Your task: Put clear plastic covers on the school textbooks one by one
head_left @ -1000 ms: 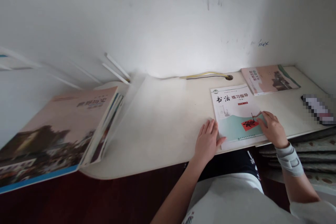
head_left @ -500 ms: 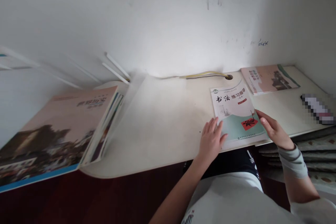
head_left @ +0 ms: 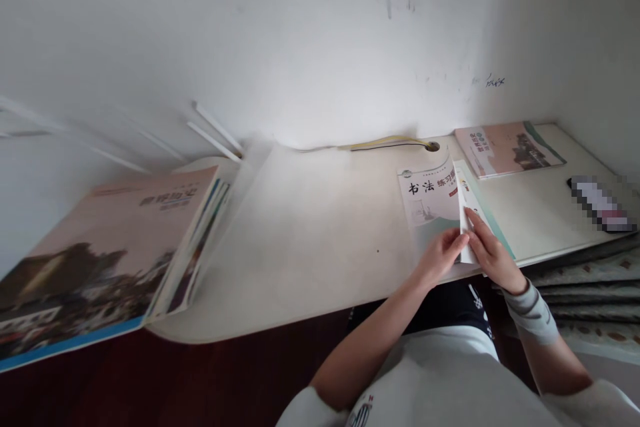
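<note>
A calligraphy workbook [head_left: 425,203] with a pink and green cover lies at the table's front edge, partly open. Its right side is lifted and curls to the left, baring white inner pages and a green-edged part beneath. My left hand [head_left: 443,257] is closed at the lower part of the raised edge, thumb and fingers together. From the right, my right hand [head_left: 493,257] pinches the same edge, its fingers along the white page and its thumb close to the left thumb. Which leaves each hand grips is partly hidden.
A pink-covered history textbook [head_left: 513,149] rests at the back right, with a blurred phone-like object [head_left: 603,203] before it. At left stands a stack of books [head_left: 110,240]. A yellow cable [head_left: 390,141] runs along the wall to a hole. Folded patterned fabric [head_left: 595,290] lies below the table at right.
My left hand has moved right from the cover's lower left to the right edge. My right hand has shifted left, and the book, closed before, now has its right side lifted.
</note>
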The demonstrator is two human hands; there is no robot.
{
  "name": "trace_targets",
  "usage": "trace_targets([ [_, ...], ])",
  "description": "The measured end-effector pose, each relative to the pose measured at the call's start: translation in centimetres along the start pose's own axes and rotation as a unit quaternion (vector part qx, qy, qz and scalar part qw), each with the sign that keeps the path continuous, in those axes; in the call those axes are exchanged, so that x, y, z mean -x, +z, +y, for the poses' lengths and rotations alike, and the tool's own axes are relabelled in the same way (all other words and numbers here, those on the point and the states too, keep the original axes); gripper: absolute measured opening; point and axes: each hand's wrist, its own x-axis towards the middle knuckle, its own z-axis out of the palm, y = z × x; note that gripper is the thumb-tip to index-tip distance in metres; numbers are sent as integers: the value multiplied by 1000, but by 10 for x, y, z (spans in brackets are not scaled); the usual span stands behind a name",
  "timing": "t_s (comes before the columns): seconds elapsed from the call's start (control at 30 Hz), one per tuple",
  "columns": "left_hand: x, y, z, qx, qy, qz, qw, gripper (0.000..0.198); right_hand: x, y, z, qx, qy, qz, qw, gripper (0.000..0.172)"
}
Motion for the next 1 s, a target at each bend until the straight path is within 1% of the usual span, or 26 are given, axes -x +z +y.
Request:
trace_targets([
  [0.17,4,-1,5,18,-13,12,1000,55,0,-1,-2,-6,11,4,1000,53],
  [0.43,2,0,5,75,-13,-8,997,46,1,-3,-3,-17,9,3,1000,52],
  [0.5,2,1,5,92,-23,7,995,41,2,-3,0,-21,2,3,1000,52],
  [0.57,2,2,4,88,-33,35,995,36,3,-5,2,-13,-7,7,1000,52],
  [0.63,3,2,2,72,-38,65,995,32,4,-9,1,28,-16,39,999,55],
  [0.73,8,-7,4,1,-28,109,994,29,4,-20,-11,140,-37,123,982,64],
  [0.77,11,-12,6,-39,-17,124,991,29,4,-22,-17,175,-53,135,974,66],
  [0.8,15,-19,9,-89,-4,137,987,28,5,-23,-23,202,-75,130,968,67],
  [0.83,19,-27,12,-145,10,149,978,27,5,-21,-29,224,-101,109,963,68],
  [0.87,24,-35,15,-206,28,163,965,27,5,-18,-33,242,-130,75,959,69],
  [0.9,29,-44,18,-270,47,179,945,26,5,-12,-37,259,-157,34,952,70],
  [0.93,35,-52,21,-336,65,193,920,25,4,-5,-39,276,-179,-6,944,72],
  [1.0,48,-67,23,-459,94,217,856,24,3,12,-41,311,-204,-68,926,73],
])
